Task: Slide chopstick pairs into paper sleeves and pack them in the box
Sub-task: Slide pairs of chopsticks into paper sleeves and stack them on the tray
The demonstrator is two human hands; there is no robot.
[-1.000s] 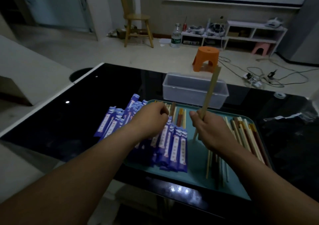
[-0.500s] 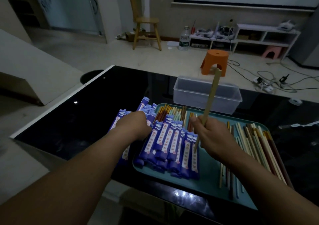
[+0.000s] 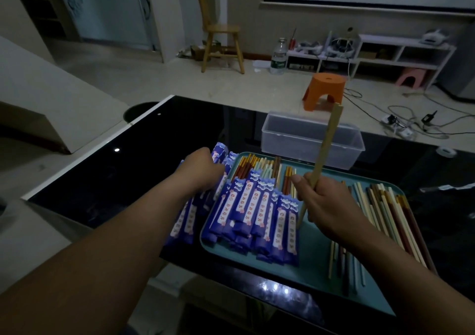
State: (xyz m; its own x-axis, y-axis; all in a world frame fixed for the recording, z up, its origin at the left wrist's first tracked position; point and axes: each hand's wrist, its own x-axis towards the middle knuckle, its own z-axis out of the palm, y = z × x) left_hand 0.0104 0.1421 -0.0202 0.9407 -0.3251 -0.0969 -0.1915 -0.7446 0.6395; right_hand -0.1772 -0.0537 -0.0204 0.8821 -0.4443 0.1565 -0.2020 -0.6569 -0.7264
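Sleeves (image 3: 254, 206) and loose chopsticks (image 3: 390, 214) are kept in the tray (image 3: 313, 252); a chopstick pair (image 3: 326, 139) is gripped by the right hand (image 3: 331, 206); the hold of the left hand (image 3: 203, 170) cannot be told

Glossy black glass table (image 3: 133, 170), translucent plastic box (image 3: 290, 139), printed paper sleeves (image 3: 246, 206) — matt wood-toned chopsticks (image 3: 326, 144).

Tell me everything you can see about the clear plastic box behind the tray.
The box is rectangular, of clear, frosted-looking plastic, with a flared rim and no lid. It looks empty. It stands upright on the black table, just beyond the far edge of the teal tray. The pale chopsticks gripped by the right hand cross in front of it in the view; no hand touches it.
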